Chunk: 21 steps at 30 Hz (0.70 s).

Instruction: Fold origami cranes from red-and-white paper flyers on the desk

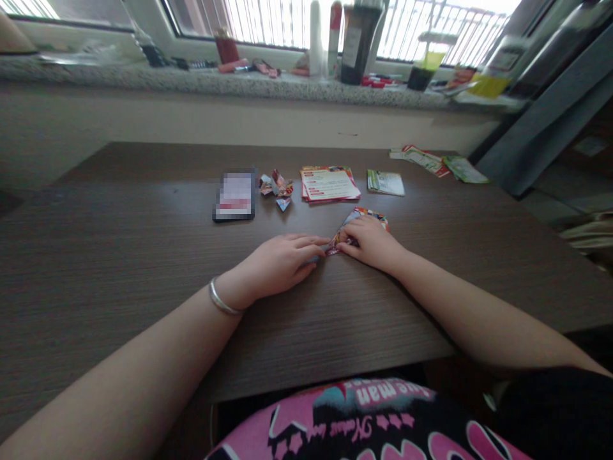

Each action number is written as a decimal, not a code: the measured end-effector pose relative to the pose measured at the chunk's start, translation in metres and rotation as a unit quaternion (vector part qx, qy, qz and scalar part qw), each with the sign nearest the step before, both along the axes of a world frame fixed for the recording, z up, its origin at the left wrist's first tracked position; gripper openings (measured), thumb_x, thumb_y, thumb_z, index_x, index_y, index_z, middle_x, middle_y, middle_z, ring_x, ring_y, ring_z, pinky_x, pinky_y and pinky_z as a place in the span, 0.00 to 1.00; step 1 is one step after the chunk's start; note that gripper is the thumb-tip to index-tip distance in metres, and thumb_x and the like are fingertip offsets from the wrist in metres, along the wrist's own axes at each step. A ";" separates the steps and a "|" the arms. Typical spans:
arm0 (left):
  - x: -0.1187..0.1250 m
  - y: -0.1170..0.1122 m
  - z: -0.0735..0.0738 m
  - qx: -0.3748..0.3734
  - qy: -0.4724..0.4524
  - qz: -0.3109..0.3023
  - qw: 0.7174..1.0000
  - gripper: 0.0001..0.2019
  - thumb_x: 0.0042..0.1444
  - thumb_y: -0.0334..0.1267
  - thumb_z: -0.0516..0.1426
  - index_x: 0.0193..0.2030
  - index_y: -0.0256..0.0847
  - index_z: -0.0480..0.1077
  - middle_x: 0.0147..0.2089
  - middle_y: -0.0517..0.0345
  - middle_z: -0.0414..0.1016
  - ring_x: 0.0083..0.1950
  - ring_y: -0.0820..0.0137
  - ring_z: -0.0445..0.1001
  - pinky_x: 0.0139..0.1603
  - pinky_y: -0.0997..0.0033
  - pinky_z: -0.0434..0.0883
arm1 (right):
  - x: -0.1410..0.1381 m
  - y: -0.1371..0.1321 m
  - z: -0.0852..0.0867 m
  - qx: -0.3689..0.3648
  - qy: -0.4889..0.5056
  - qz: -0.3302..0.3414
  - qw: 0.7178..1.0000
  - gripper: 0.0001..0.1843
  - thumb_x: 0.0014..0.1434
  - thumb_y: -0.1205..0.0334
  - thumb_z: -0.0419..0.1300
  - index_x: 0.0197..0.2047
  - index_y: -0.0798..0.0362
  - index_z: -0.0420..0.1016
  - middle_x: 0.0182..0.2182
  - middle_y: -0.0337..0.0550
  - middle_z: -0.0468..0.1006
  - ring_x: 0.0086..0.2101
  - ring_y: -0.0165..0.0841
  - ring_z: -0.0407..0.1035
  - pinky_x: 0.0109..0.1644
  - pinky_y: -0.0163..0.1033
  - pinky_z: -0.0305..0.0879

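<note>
A colourful folded paper point(360, 214) lies on the dark wooden table point(119, 255), partly under my hands. My right hand point(371, 241) presses down on it with fingers curled together, pinching its near corner. My left hand point(280, 263), with a silver bangle on the wrist, lies flat beside it, fingertips reaching the paper's left tip. Most of the paper's near part is hidden by my right hand.
A phone point(234, 195) lies further back, next to small folded paper pieces point(278, 186), a stack of red-and-white leaflets point(329, 184) and a green leaflet point(385, 183). More leaflets point(424, 160) sit at the far right. Bottles and clutter line the windowsill point(239, 82).
</note>
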<state>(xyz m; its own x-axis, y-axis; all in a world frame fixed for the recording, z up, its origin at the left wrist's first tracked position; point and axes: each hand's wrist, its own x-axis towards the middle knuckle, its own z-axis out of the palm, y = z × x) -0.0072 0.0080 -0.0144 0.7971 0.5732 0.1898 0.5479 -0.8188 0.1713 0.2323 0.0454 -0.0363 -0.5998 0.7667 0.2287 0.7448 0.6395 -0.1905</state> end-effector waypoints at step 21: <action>0.008 -0.014 0.006 0.050 0.099 0.043 0.993 0.18 0.63 0.44 0.53 0.57 0.38 0.69 0.57 0.49 0.72 0.57 0.58 0.70 0.58 0.56 0.69 | 0.002 -0.012 0.008 0.094 -0.078 0.150 0.981 0.18 0.69 0.59 0.47 0.51 0.46 0.78 0.47 0.40 0.79 0.47 0.37 0.66 0.52 0.42 0.60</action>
